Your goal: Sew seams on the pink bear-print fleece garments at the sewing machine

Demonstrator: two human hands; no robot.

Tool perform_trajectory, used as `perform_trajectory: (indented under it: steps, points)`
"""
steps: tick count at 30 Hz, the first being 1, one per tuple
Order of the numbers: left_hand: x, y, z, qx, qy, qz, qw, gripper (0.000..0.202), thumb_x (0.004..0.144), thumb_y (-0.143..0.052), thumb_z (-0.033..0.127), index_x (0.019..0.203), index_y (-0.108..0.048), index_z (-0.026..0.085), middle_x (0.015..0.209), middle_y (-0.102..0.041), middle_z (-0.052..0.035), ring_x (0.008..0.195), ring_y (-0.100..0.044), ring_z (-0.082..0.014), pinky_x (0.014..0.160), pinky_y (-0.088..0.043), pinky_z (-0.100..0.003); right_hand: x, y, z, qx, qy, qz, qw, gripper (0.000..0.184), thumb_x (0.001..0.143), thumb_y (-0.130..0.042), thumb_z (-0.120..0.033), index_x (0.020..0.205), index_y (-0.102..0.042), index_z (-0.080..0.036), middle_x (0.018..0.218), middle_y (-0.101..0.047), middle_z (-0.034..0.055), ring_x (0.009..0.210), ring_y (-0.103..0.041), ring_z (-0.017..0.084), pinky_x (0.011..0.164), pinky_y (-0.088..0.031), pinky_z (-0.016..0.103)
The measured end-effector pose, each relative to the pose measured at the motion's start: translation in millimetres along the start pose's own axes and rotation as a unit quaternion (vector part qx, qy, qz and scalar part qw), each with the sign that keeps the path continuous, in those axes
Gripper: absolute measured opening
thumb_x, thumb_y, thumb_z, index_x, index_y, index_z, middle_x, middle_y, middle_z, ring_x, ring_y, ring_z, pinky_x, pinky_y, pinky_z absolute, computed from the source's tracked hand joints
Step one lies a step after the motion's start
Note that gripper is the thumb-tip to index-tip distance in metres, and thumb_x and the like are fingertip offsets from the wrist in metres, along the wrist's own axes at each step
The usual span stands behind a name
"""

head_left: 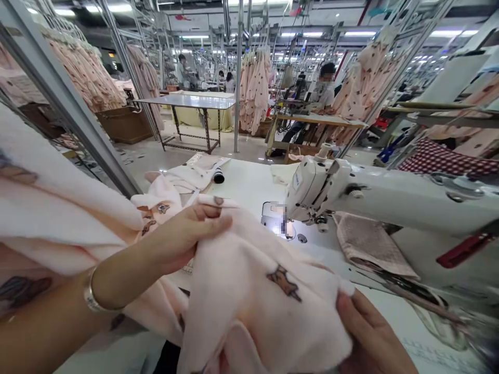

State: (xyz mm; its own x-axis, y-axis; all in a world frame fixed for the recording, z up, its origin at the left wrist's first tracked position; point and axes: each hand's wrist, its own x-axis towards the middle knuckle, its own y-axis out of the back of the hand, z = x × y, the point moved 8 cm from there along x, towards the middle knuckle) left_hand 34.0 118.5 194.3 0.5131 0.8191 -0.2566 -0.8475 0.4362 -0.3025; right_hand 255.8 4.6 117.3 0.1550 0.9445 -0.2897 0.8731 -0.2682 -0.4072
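Note:
A pale pink fleece garment [253,291] with small brown animal prints lies bunched across my lap and the white sewing table [249,182]. My left hand [187,234], a bangle on its wrist, pinches the upper fold of the fabric, fingers closed on it. My right hand [366,332] grips the lower right edge of the same garment at the bottom of the view. A white industrial sewing machine [351,195] stands just right of the fabric, its needle area [288,223] a short way beyond my left hand.
More pink fabric [47,208] is piled at left beside a slanted metal post [78,114]. A black thread spool [219,176] lies on the table. A beige cloth [370,244] sits under the machine arm. Another person [323,88] sits at a far workstation among hanging pink garments [255,88].

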Motion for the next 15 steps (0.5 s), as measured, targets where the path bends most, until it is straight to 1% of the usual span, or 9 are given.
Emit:
perform_trajectory:
  steps: [2, 3, 6, 8, 9, 10, 11, 13, 15]
  points:
    - [1, 2.1, -2, 0.086, 0.012, -0.024, 0.996, 0.032, 0.068, -0.077, 0.032, 0.094, -0.065, 0.018, 0.087, -0.069, -0.0046, 0.077, -0.066, -0.0190, 0.067, -0.054, -0.029, 10, -5, 0, -0.018, 0.009, -0.007, 1.000, 0.045, 0.066, -0.075, -0.038, 0.108, -0.065, -0.025, 0.102, -0.069, 0.0114, 0.085, -0.067, 0.026, 0.074, -0.055, 0.039]
    - [2, 6.5, 0, 0.142, -0.001, -0.014, 0.990, 0.033, 0.068, -0.077, 0.032, 0.095, -0.064, 0.019, 0.088, -0.068, -0.0038, 0.078, -0.066, -0.0195, 0.068, -0.054, -0.030, 14, -5, 0, -0.035, 0.018, -0.008, 0.999, 0.045, 0.066, -0.076, -0.036, 0.108, -0.064, -0.024, 0.102, -0.068, 0.0111, 0.086, -0.067, 0.025, 0.075, -0.055, 0.037]
    - [3, 21.6, 20, 0.302, -0.106, 0.076, 0.944, 0.039, 0.068, -0.077, 0.036, 0.098, -0.058, 0.021, 0.089, -0.065, -0.0015, 0.084, -0.063, -0.0189, 0.070, -0.052, -0.029, 21, 0, -7, -0.080, 0.084, -0.001, 0.993, 0.040, 0.068, -0.076, -0.031, 0.102, -0.057, -0.027, 0.089, -0.070, 0.0061, 0.073, -0.067, 0.019, 0.061, -0.056, 0.029]
    - [1, 27.5, 31, 0.354, -0.168, 0.139, 0.910, 0.049, 0.065, -0.079, 0.038, 0.102, -0.052, 0.022, 0.088, -0.063, -0.0003, 0.087, -0.061, -0.0186, 0.073, -0.051, -0.028, 20, 8, -17, -0.099, 0.160, 0.028, 0.982, 0.036, 0.072, -0.073, -0.030, 0.100, -0.050, -0.032, 0.077, -0.069, -0.0004, 0.061, -0.064, 0.015, 0.052, -0.053, 0.024]
    - [0, 29.4, 34, 0.359, -0.184, 0.162, 0.901, 0.054, 0.064, -0.079, 0.039, 0.105, -0.050, 0.023, 0.087, -0.061, 0.0005, 0.086, -0.061, -0.0181, 0.072, -0.050, -0.028, 18, 10, -24, -0.134, 0.206, 0.046, 0.968, 0.032, 0.073, -0.072, -0.030, 0.097, -0.051, -0.032, 0.073, -0.067, -0.0026, 0.059, -0.063, 0.014, 0.051, -0.052, 0.021]
    - [-1, 30.8, 35, 0.353, -0.191, 0.177, 0.899, 0.058, 0.063, -0.079, 0.040, 0.109, -0.047, 0.023, 0.084, -0.060, 0.0015, 0.082, -0.061, -0.0171, 0.069, -0.050, -0.026, 13, 12, -32, -0.192, 0.255, 0.065, 0.946, 0.026, 0.075, -0.071, -0.030, 0.094, -0.053, -0.032, 0.073, -0.067, -0.0032, 0.060, -0.064, 0.013, 0.052, -0.052, 0.020]
    - [-1, 31.3, 36, 0.341, -0.192, 0.185, 0.902, 0.063, 0.064, -0.078, 0.041, 0.114, -0.044, 0.025, 0.082, -0.059, 0.0027, 0.076, -0.060, -0.0155, 0.065, -0.049, -0.025, 8, 11, -39, -0.268, 0.302, 0.078, 0.912, 0.019, 0.076, -0.069, -0.031, 0.091, -0.058, -0.032, 0.076, -0.068, -0.0030, 0.064, -0.065, 0.013, 0.056, -0.053, 0.019]
    - [1, 28.0, 36, 0.314, -0.186, 0.166, 0.916, 0.077, 0.068, -0.076, 0.038, 0.130, -0.032, 0.030, 0.077, -0.056, 0.0055, 0.065, -0.057, -0.0120, 0.058, -0.047, -0.022, -1, 3, -49, -0.430, 0.383, 0.080, 0.814, 0.010, 0.080, -0.065, -0.033, 0.090, -0.065, -0.032, 0.085, -0.069, -0.0022, 0.074, -0.066, 0.013, 0.064, -0.053, 0.019]
    - [2, 20.4, 38, 0.316, -0.181, 0.128, 0.923, 0.085, 0.069, -0.075, 0.033, 0.138, -0.025, 0.034, 0.077, -0.056, 0.0062, 0.062, -0.056, -0.0104, 0.058, -0.046, -0.021, -5, 0, -52, -0.538, 0.445, 0.063, 0.713, 0.018, 0.082, -0.062, -0.033, 0.100, -0.066, -0.032, 0.094, -0.069, -0.0019, 0.080, -0.066, 0.015, 0.071, -0.053, 0.022]
